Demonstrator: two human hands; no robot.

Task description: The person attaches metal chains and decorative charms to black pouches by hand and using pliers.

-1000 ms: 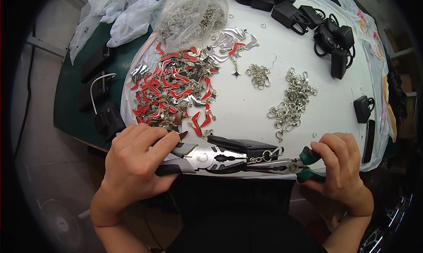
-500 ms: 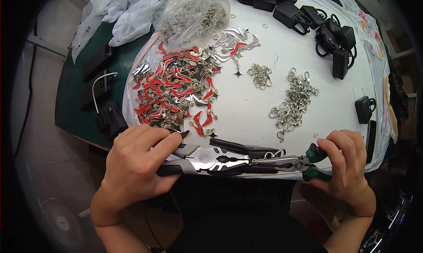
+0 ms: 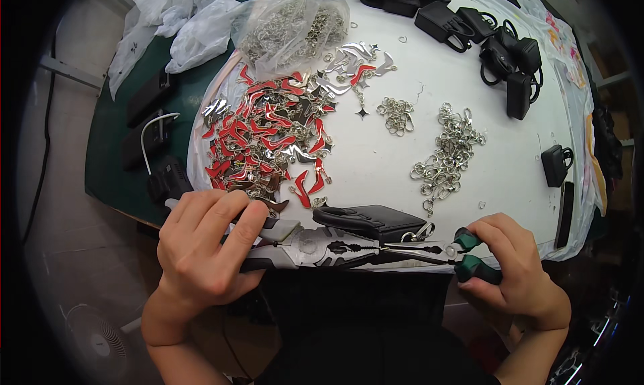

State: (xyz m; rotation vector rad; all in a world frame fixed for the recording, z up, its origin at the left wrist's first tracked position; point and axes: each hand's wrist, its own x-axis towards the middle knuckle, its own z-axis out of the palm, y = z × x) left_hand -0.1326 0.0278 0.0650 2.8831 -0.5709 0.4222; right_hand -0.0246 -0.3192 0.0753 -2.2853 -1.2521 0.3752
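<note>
I see the left hand [image 3: 208,251] closed tight around the handles of the big silver metal pliers [image 3: 312,245]. Behind it is a heap of red, shoe-shaped metal charms [image 3: 272,127]. A flat black leather case [image 3: 379,221] is at the middle of the white worktop's [image 3: 365,163] near edge. Beside it are small silver pliers with green handles [image 3: 451,252], and the right hand [image 3: 513,267] is wrapped around those handles. I can't tell what their tips pinch.
</note>
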